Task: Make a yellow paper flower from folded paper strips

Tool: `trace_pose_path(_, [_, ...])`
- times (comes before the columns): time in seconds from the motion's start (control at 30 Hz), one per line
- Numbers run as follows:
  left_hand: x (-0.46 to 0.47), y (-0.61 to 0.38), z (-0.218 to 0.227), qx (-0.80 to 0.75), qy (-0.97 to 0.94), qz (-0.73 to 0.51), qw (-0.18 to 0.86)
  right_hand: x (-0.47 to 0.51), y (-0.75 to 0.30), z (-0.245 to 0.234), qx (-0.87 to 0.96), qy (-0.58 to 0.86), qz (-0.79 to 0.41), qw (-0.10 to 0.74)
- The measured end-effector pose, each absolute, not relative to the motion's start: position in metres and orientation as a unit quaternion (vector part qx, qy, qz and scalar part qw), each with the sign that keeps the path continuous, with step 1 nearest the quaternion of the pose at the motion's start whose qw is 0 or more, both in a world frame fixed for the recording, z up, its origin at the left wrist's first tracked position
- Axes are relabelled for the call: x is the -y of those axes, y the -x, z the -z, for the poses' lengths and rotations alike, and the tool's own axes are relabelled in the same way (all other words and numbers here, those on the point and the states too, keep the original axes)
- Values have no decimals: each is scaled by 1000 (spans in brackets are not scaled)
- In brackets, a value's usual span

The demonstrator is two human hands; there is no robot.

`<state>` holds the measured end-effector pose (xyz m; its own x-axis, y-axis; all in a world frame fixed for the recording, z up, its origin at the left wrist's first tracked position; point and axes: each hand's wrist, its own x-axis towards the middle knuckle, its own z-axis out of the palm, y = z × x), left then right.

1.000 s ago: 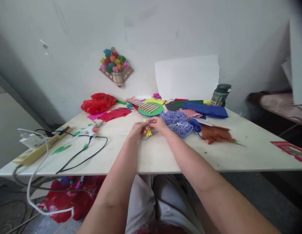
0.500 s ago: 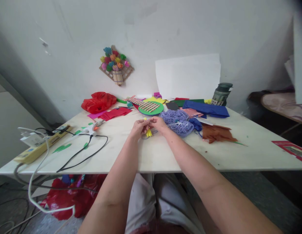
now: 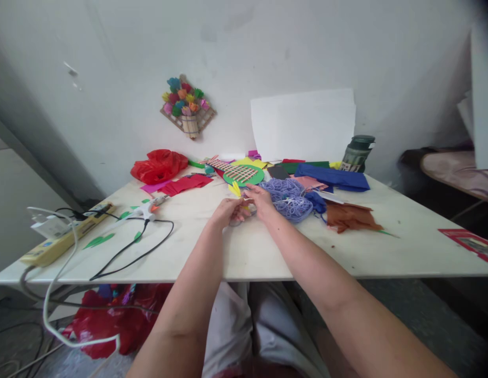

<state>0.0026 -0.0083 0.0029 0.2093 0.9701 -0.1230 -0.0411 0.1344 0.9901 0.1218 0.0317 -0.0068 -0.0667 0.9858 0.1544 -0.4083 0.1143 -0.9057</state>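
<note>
My left hand point(image 3: 228, 211) and my right hand point(image 3: 260, 200) meet just above the table, fingers pinched together around a small yellow paper flower point(image 3: 235, 189). Its pointed petals stick up and to the left, and a bit of yellow also shows under the fingers. A thin strand seems to run by the fingertips, though it is too fine to make out clearly. Right beside my right hand lies a loose heap of lavender yarn point(image 3: 293, 202). Beyond the hands rests a green oval card with a lattice of thin sticks point(image 3: 244, 173).
To the left are a glue gun point(image 3: 147, 210) with a looped black cord, green paper leaves point(image 3: 100, 240) and a power strip point(image 3: 70, 236). Red paper point(image 3: 188, 185), blue paper point(image 3: 332, 177), brown paper point(image 3: 352, 216) and a dark bottle point(image 3: 357, 153) lie or stand around the back and right.
The yellow flower has turned over: its petals pointed down below the fingers and now point up. My right hand has shifted slightly, its fingers now lower against the flower.
</note>
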Motion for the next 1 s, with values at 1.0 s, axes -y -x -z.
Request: trace_pose_path(1.0, [-6,-11,6,-338,-213,-634,662,-26,-106,7,474,363,-521,609])
